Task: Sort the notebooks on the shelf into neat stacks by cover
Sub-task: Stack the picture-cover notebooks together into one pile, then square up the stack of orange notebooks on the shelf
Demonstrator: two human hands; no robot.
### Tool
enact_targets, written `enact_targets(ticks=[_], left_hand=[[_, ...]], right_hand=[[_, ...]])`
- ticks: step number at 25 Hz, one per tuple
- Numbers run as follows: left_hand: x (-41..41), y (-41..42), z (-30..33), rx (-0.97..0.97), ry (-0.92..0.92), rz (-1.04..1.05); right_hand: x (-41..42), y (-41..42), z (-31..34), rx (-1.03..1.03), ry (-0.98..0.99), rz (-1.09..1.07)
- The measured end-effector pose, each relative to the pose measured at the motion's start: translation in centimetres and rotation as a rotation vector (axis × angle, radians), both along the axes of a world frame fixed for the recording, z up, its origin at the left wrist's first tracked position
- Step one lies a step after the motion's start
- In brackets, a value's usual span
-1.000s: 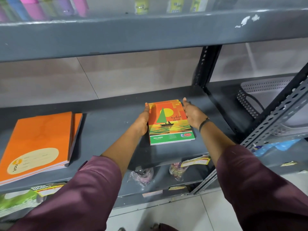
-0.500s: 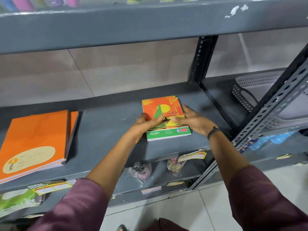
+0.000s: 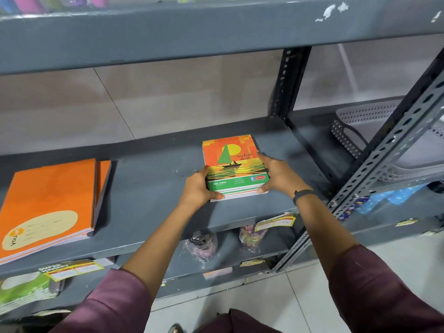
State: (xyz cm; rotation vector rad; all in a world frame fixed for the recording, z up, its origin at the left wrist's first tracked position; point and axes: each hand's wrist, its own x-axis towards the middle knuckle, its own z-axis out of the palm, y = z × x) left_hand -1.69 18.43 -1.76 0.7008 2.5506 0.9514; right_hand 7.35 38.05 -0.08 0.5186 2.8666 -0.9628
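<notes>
Closest to the camera are two arms in dark pink sleeves (image 3: 115, 301), reaching forward over a pale tiled floor (image 3: 300, 304). Under them is a low shelf with small plastic packets (image 3: 201, 246) and yellow price tags (image 3: 276, 222) on its front edge.

A bit farther on, both hands hold a small stack of sailboat notebooks (image 3: 234, 164) on the grey middle shelf (image 3: 149, 188). The left hand (image 3: 198, 188) is curled around the stack's left side, with the thumb pressed on the near edge. The right hand (image 3: 277, 175) grips the right side, fingers along the edge and thumb at the near corner. A dark band (image 3: 303, 194) sits on the right wrist. The stack lies flat on the shelf, near the right end. Its top cover shows a green sail, a yellow sun and a little boat.

Far to the left on the same shelf lies a bigger stack of orange notebooks (image 3: 48, 205), well apart from the hands.

To the right, past a dark metal post (image 3: 286, 87), sits a grey basket with holes (image 3: 360, 121). Behind everything is a tan tiled wall (image 3: 168, 97). Another grey shelf (image 3: 192, 32) is up top.
</notes>
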Motion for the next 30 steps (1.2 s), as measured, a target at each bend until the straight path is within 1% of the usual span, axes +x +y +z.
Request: enact_targets(ticks=[3,7,11,14,18,22,26,28,30], left_hand=[[0.6,0.1,-0.3,-0.077,0.079,-0.035],[1.7,0.2,-0.6,-0.094,0.213,0.015],[2.9,0.0,-0.3,-0.017,0.210,0.104],[3.3,0.0,-0.1,0.025,0.206,0.132],[2.9,-0.2,-0.6,0.074,0.151,0.132],[2.8,-0.4,-1.0,0.106,0.121,0.140],[2.4,-1.0,-0.4,0.153,0.040,0.084],[2.0,-2.3,0.6,0.163,0.032,0.054],[0.9,-5.1,1.4,0.206,0.018,0.081]], right_hand=[[-0.1,-0.5,0.3,0.105,-0.037,0.016],[0.0,-1.0,0.1,0.258,-0.054,0.044],[0.2,-1.5,-0.2,0.310,-0.065,0.012],[0.1,-1.5,0.1,0.337,-0.080,-0.005],[0.2,-1.4,0.6,0.291,-0.092,-0.010],[0.4,-1.7,0.9,0.304,-0.090,-0.002],[0.5,-2.1,2.1,0.193,-0.097,0.030],[0.1,-3.0,3.5,0.182,-0.014,0.049],[-1.1,-5.6,4.8,0.106,0.105,0.051]])
